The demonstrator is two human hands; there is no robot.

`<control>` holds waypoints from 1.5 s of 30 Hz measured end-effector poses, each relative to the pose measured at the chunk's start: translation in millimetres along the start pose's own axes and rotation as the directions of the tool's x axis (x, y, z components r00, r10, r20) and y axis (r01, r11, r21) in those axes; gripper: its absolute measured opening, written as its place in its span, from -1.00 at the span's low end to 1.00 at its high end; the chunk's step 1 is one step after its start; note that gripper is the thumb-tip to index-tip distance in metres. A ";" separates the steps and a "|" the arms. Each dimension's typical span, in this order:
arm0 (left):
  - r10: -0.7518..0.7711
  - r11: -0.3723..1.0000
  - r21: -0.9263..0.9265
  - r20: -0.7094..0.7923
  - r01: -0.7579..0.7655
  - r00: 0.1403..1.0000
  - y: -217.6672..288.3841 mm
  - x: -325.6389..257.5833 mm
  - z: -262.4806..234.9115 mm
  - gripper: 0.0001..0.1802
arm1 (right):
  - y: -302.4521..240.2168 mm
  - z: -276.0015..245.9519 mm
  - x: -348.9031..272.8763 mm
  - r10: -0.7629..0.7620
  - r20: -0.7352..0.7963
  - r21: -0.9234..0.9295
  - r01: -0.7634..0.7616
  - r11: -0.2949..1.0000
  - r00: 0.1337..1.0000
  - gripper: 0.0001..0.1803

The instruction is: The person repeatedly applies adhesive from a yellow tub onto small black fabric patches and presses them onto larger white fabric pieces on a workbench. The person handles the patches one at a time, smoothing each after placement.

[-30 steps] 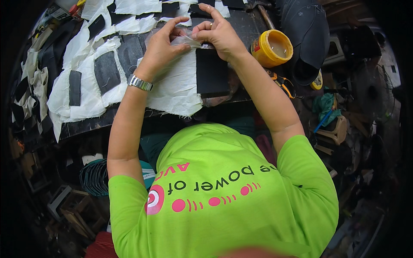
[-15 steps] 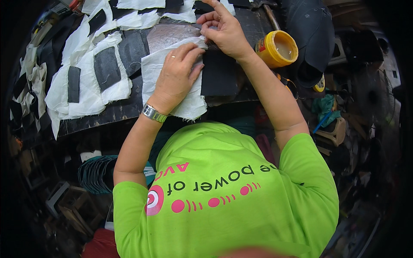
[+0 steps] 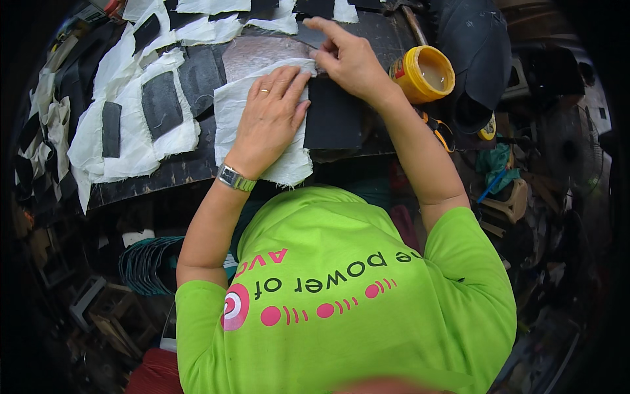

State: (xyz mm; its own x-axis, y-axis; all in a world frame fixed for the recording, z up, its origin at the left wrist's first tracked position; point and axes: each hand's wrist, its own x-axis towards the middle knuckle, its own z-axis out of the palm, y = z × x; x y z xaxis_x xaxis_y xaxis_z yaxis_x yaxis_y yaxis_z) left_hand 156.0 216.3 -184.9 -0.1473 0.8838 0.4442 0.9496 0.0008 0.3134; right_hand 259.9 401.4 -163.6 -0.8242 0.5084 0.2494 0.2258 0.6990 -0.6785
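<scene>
My left hand [image 3: 272, 108] lies flat, fingers stretched out, on a white cloth piece [image 3: 226, 125] with frayed edges at the table's near side. By the cloth's upper right corner is my right hand [image 3: 351, 62], its index finger stretched out and its thumb apart from it. The other fingers curl under and are partly hidden. Beyond the cloth, a shiny greyish patch [image 3: 262, 54] shows on the table. A flat black piece [image 3: 333, 115] lies right of the cloth, below my right hand. Dark grey material [image 3: 202, 72] lies to the left.
An open yellow jar [image 3: 423, 75] with pale contents stands right of my right hand. Behind it lies a wooden-handled hammer [image 3: 413, 26]. White cloths [image 3: 180, 141] bearing dark patches [image 3: 163, 105] cover the table's left. Black material [image 3: 469, 59] is piled at right, near orange-handled scissors [image 3: 443, 134].
My left hand has flattened out on the cloth. My right hand has come slightly down and right, and its index finger has swung from pointing upward to pointing left.
</scene>
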 end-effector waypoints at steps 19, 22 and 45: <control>0.001 0.998 0.067 0.039 -0.003 0.999 1.0 -4.7 4.1 -0.43 | 14.7 22.2 18.9 0.178 0.080 0.723 -0.180 0.667 0.981 -0.12; 0.015 0.989 0.147 0.067 -0.025 0.998 -1.9 -3.1 5.7 -0.41 | 11.8 31.3 16.8 0.126 -0.116 0.594 -0.033 0.804 0.985 -0.15; -0.061 0.998 0.039 0.138 0.056 0.989 -43.3 31.7 -15.3 -0.01 | 41.1 8.4 -19.6 -0.227 0.142 -0.438 0.267 0.858 0.963 -0.43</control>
State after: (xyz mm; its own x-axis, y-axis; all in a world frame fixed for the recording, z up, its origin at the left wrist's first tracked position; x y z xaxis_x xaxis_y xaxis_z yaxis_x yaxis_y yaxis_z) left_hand 105.9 237.1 -171.5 -0.1657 0.9381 0.3041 0.9499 0.0690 0.3048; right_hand 280.9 415.9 -202.3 -0.9193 0.2596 0.2959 0.2014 0.9561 -0.2130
